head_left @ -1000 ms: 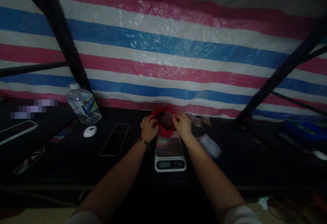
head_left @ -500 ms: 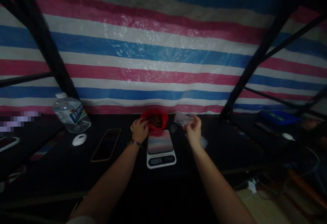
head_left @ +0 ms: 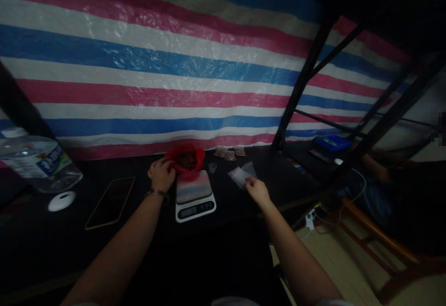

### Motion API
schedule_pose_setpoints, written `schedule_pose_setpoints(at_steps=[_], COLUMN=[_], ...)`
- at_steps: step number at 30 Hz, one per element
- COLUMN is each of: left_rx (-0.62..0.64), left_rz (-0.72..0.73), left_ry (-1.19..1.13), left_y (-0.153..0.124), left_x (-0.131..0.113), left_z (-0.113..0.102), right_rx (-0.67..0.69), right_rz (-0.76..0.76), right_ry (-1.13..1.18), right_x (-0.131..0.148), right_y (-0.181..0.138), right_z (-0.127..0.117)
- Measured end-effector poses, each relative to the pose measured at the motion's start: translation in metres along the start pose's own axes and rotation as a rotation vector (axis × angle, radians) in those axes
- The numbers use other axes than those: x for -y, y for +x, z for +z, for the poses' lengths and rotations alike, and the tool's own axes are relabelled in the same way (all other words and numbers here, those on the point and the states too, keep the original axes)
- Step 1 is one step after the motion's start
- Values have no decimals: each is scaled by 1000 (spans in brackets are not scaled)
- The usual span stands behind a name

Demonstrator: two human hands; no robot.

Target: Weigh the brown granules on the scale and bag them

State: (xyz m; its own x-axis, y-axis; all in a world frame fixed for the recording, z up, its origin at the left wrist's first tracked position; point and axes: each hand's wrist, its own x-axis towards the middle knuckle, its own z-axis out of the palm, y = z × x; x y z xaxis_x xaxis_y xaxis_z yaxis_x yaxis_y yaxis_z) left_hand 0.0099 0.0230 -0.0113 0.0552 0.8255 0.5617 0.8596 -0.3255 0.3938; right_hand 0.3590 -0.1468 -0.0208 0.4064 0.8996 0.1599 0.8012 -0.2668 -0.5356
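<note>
My left hand (head_left: 162, 175) is closed on the left rim of an open red plastic bag (head_left: 199, 158), which holds dark brown, grainy contents (head_left: 186, 160). Directly in front of that bag lies a white kitchen scale (head_left: 195, 210) with a shiny top plate; its display is too dim to read. To the right, my right hand (head_left: 258, 190) pinches the near edge of small clear zip bags (head_left: 240, 176) on the black table. Between the scale and these bags stands a small clear cup (head_left: 212, 168). Three small filled bags (head_left: 229, 156) sit at the back.
A phone (head_left: 110, 202), a white mouse (head_left: 62, 201) and a large clear bottle (head_left: 36, 162) are on the left. Striped sheeting hangs behind the black table (head_left: 223, 208). A metal post (head_left: 296, 96) rises at right, with a blue tray (head_left: 332, 142) and another person's arm (head_left: 376, 167) beyond.
The view has turned right. My right hand has come down and nearer to me, onto the clear bags. Three filled bags now show at the back. My left hand stays at the red bag.
</note>
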Motion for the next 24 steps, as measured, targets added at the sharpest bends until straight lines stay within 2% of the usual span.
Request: schedule_pose_setpoints(at_steps=[3, 6, 9, 11, 13, 16, 18, 21, 24], left_rx=[-10, -3, 6, 14, 21, 23, 21, 16, 14], left_rz=[4, 11, 18, 19, 28, 46, 53, 53, 44], left_ry=[0, 2, 0, -3, -6, -13, -16, -14, -17], left_y=[1, 2, 3, 3, 3, 4, 4, 5, 5], left_x=[3, 4, 3, 2, 2, 2, 3, 4, 4], left_z=[2, 1, 0, -1, -1, 0, 1, 1, 2], right_rx=[98, 113, 5, -103, -102, 35, 77, 66, 31], right_rz=[-43, -73, -69, 15, 113, 232, 281, 297, 248], right_ry=[21, 109, 142, 58, -65, -218, -289, -330, -277], right_x=[-6, -13, -16, -15, -10, 1, 6, 8, 0], right_y=[0, 2, 9, 18, 29, 46, 53, 58, 58], right_z=[-10, -29, -48, -53, -49, -32, -19, -8, -10])
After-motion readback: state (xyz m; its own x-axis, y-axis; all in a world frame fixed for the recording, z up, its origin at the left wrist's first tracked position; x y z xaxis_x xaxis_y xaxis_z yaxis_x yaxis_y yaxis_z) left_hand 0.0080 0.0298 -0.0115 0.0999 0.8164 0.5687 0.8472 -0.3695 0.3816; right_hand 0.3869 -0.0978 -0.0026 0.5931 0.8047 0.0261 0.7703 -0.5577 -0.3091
